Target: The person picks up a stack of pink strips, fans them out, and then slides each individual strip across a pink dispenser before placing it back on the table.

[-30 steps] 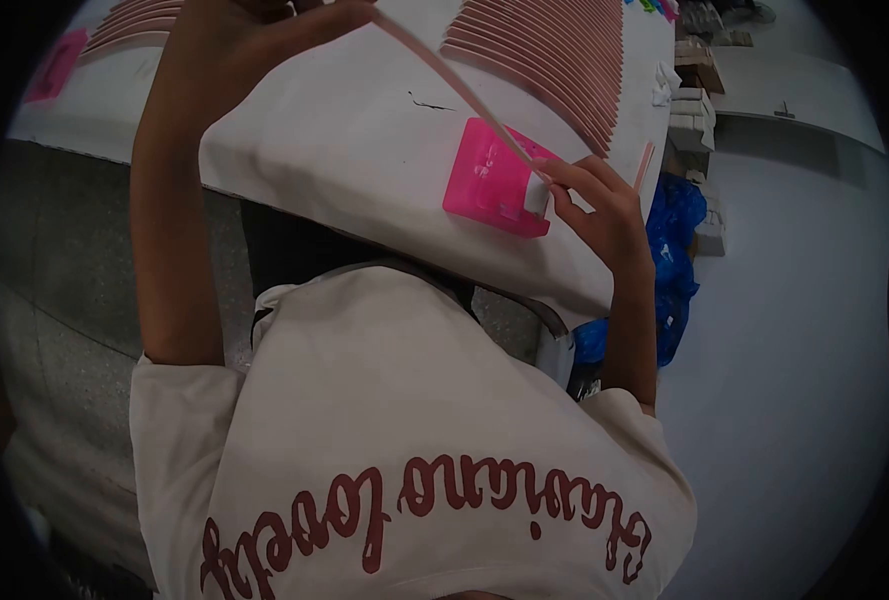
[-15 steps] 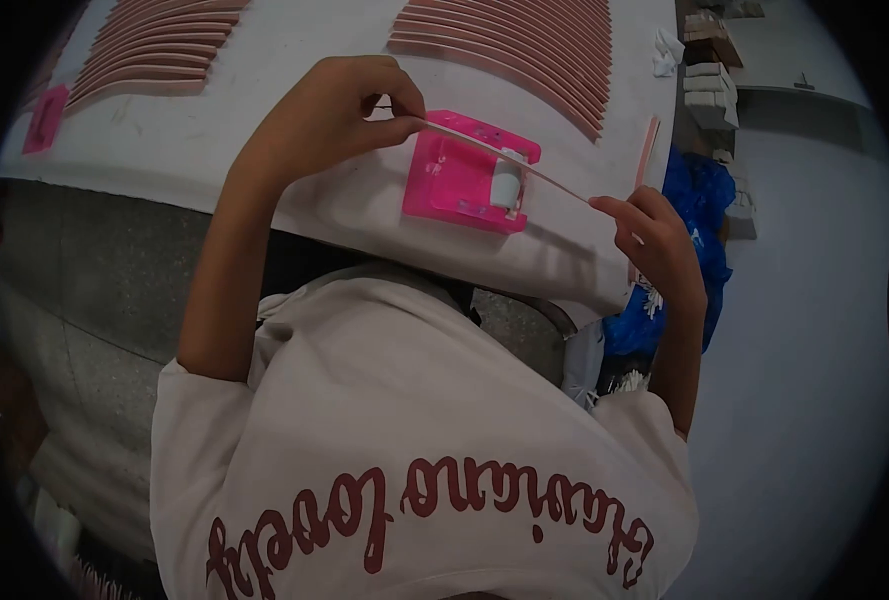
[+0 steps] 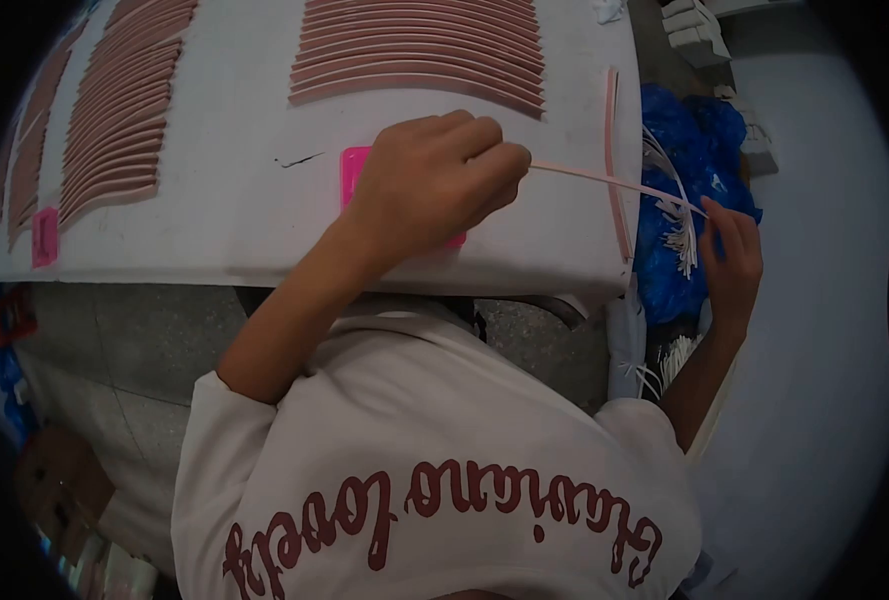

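Note:
A thin pale pink strip (image 3: pixel 604 179) is stretched between my two hands. My left hand (image 3: pixel 449 175) is closed around its left end, above the bright pink tape dispenser (image 3: pixel 352 172), and hides most of that dispenser. Out past the table's right edge, my right hand (image 3: pixel 732 245) pinches the strip's other end, over a blue plastic bag (image 3: pixel 699 160). Another pink strip (image 3: pixel 614 165) lies lengthwise near the right edge of the white table (image 3: pixel 234 200).
Rows of curved pink strips (image 3: pixel 419 55) cover the table's far side, with more rows (image 3: pixel 124 110) at the left. A small pink block (image 3: pixel 45 238) stands near the left front. White stacked bundles (image 3: pixel 694 35) sit beyond the right edge. A brown box (image 3: pixel 59 475) is at lower left.
Both hands have moved right with the strip, my right hand now beyond the table edge. My left hand now covers much of the pink dispenser. The view has shifted too.

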Available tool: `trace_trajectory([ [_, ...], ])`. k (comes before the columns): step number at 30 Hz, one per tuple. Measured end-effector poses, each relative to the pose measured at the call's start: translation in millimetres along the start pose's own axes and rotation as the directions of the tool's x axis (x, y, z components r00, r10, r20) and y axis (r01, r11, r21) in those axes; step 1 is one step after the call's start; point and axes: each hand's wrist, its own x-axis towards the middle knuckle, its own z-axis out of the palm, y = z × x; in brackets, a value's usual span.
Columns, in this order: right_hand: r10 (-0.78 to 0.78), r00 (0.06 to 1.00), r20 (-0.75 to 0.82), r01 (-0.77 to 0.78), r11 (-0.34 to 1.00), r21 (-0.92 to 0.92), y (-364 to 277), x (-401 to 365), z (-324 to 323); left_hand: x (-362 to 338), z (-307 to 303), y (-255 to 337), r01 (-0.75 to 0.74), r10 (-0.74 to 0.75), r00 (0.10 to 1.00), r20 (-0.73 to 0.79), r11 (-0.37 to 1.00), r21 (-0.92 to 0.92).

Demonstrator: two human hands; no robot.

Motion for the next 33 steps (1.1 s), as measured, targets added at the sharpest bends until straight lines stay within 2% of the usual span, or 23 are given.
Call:
trace_trajectory([
  [1, -0.005, 0.986, -0.165, -0.008, 0.997, -0.077, 0, -7, 1, 1, 0, 5, -0.019, 0.019, 1.0, 0.005, 1.0, -0.009],
  [2, -0.025, 0.946, -0.323, -0.026, 0.988, -0.153, -1, -13, 4, 0, -1, 10, -0.092, 0.093, 0.989, -0.117, 0.996, 0.013],
  [3, -0.011, 0.944, -0.331, -0.044, 0.987, -0.157, -5, -18, 8, 0, -3, 14, -0.16, 0.166, 0.958, -0.235, 0.986, 0.043],
  [5, 0.038, 0.811, -0.584, -0.268, 0.911, -0.313, -17, -25, 21, 0, -4, 21, -0.193, 0.2, 0.939, -0.279, 0.98, 0.053],
  [6, 0.05, 0.804, -0.593, -0.284, 0.908, -0.309, -20, -28, 29, 1, -5, 23, -0.21, 0.221, 0.918, -0.329, 0.975, 0.069],
  [8, 0.176, 0.661, -0.73, -0.37, 0.922, -0.112, -30, -32, 43, 2, -12, 26, -0.212, 0.214, 0.919, -0.332, 0.976, 0.043],
  [9, 0.19, 0.647, -0.738, -0.389, 0.915, -0.105, -37, -30, 54, 2, -16, 27, -0.199, 0.193, 0.919, -0.344, 0.98, 0.018],
  [10, 0.418, 0.439, -0.795, -0.357, 0.893, 0.272, -50, -20, 65, 2, -21, 29, -0.22, 0.212, 0.919, -0.334, 0.975, 0.014],
  [11, 0.641, 0.232, -0.732, -0.222, 0.767, 0.601, -63, -11, 74, 1, -27, 31, -0.188, 0.167, 0.928, -0.333, 0.982, -0.031],
  [12, 0.645, 0.211, -0.735, -0.227, 0.763, 0.605, -75, -1, 75, 1, -32, 32, -0.154, 0.122, 0.936, -0.329, 0.985, -0.074],
  [13, 0.833, 0.111, -0.543, 0.003, 0.546, 0.838, -86, 11, 72, 2, -35, 33, -0.171, 0.139, 0.937, -0.322, 0.983, -0.072],
  [14, 0.954, 0.083, -0.288, 0.258, 0.259, 0.931, -95, 21, 71, 1, -38, 34, -0.157, 0.077, 0.924, -0.373, 0.969, -0.19],
  [15, 0.956, 0.071, -0.285, 0.264, 0.258, 0.929, -101, 28, 73, 0, -40, 34, -0.145, 0.005, 0.91, -0.414, 0.941, -0.307],
  [17, 0.977, 0.195, -0.089, 0.459, -0.011, 0.888, -109, 40, 78, -2, -44, 30, -0.171, -0.005, 0.9, -0.436, 0.916, -0.364],
  [19, 0.969, 0.228, -0.096, 0.444, -0.015, 0.896, -114, 49, 81, -5, -47, 29, -0.199, -0.019, 0.885, -0.465, 0.889, -0.413],
  [21, 0.958, 0.265, -0.106, 0.427, -0.018, 0.904, -120, 57, 82, -10, -49, 35, -0.095, -0.303, 0.836, -0.457, 0.741, -0.665],
  [22, 0.951, 0.292, -0.101, 0.419, -0.033, 0.908, -123, 61, 82, -14, -51, 32, -0.101, -0.296, 0.838, -0.459, 0.742, -0.663],
  [24, 0.944, 0.313, -0.1, 0.413, -0.04, 0.91, -129, 66, 81, -23, -57, 24, -0.035, -0.507, 0.812, -0.291, 0.454, -0.89],
  [27, 0.945, 0.322, -0.06, 0.425, -0.088, 0.901, -138, 73, 80, -28, -59, 12, -0.06, -0.595, 0.77, -0.231, 0.294, -0.954],
  [29, 0.936, 0.349, 0.052, 0.468, -0.222, 0.855, -145, 75, 77, -29, -65, 6, -0.077, -0.623, 0.745, -0.24, 0.278, -0.958],
  [30, 0.94, 0.34, 0.044, 0.47, -0.21, 0.857, -145, 75, 78, -30, -67, 3, -0.091, -0.657, 0.711, -0.252, 0.269, -0.959],
  [32, 0.887, 0.422, 0.188, 0.525, -0.408, 0.747, -144, 74, 85, -35, -71, -9, -0.105, -0.667, 0.699, -0.258, 0.261, -0.96],
  [33, 0.89, 0.417, 0.184, 0.525, -0.401, 0.75, -147, 74, 86, -38, -73, -15, -0.115, -0.681, 0.681, -0.269, 0.264, -0.958],
])
